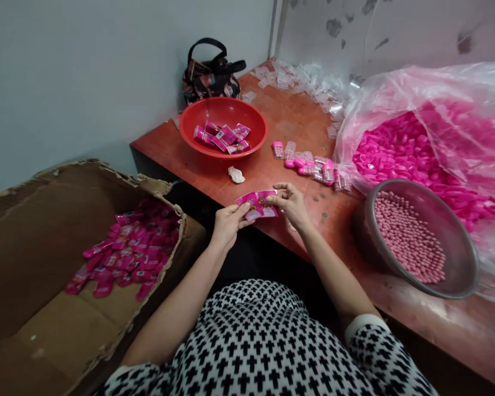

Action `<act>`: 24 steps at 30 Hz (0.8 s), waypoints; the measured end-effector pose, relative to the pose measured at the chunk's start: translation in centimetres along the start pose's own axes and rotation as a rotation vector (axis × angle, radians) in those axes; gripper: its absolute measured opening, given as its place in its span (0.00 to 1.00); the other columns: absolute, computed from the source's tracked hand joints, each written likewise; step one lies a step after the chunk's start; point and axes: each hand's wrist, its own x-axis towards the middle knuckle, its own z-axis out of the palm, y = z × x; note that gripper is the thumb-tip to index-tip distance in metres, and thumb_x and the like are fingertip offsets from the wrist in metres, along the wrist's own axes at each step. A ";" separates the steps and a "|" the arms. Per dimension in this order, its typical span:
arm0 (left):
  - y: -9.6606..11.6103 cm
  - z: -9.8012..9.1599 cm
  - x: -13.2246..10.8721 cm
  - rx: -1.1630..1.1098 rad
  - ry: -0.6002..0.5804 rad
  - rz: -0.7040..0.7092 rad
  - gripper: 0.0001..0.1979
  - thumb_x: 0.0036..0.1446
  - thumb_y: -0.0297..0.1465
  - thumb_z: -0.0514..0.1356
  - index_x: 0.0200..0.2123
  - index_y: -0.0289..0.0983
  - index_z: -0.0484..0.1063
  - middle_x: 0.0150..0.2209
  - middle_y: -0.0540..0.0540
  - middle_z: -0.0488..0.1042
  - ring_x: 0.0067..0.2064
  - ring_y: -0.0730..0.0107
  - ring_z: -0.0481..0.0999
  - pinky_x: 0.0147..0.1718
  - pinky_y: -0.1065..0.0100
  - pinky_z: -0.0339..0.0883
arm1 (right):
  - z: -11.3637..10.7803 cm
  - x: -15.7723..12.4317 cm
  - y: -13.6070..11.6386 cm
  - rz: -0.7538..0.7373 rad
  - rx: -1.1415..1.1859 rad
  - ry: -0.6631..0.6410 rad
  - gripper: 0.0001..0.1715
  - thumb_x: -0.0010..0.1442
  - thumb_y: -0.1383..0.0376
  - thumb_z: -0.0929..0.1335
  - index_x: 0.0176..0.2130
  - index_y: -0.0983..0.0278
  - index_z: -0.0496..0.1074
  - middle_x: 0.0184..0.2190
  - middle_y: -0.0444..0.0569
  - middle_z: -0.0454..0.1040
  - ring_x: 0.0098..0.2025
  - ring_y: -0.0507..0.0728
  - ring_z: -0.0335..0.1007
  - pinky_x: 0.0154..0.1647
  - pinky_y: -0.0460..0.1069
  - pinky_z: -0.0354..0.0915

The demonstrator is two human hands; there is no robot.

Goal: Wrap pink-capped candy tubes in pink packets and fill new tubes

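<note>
Pinching a glossy pink printed paper card (258, 204), the left hand (231, 223) held its near end while the right hand (289, 204) gripped the far corner, fingers pressed together, above the red-topped table's edge (334, 231), beside a brown cardboard box (66, 220) of pink packets (127, 250).

Left hand (229, 224) and right hand (291, 204) both pinch a pink printed packet (258, 204) over the table's near edge. Red-topped table (297, 121) carries, at back corner, a patterned handbag (212, 77) and loose clear plastic pieces (301, 77). Mid-table: red plastic bowl (225, 104) holding pink packets (223, 137); small capsule-shaped bottles (307, 165) nearer right. Right edge: steel basin (457, 258) of pink beads (408, 236), beside a plastic bag (437, 88) of pink caps (416, 159). Left of table: open cardboard box (66, 324) with more pink packets (127, 247).
</note>
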 end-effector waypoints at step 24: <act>2.0 -1.9 1.6 -0.426 0.192 -0.152 0.10 0.40 0.27 0.71 0.26 0.31 0.73 0.25 0.49 0.76 0.26 0.75 0.75 0.27 0.71 0.73 | -1.0 15.4 -2.8 -0.159 -1.227 0.158 0.23 0.57 0.51 0.67 0.41 0.69 0.70 0.42 0.63 0.74 0.46 0.66 0.68 0.45 0.58 0.64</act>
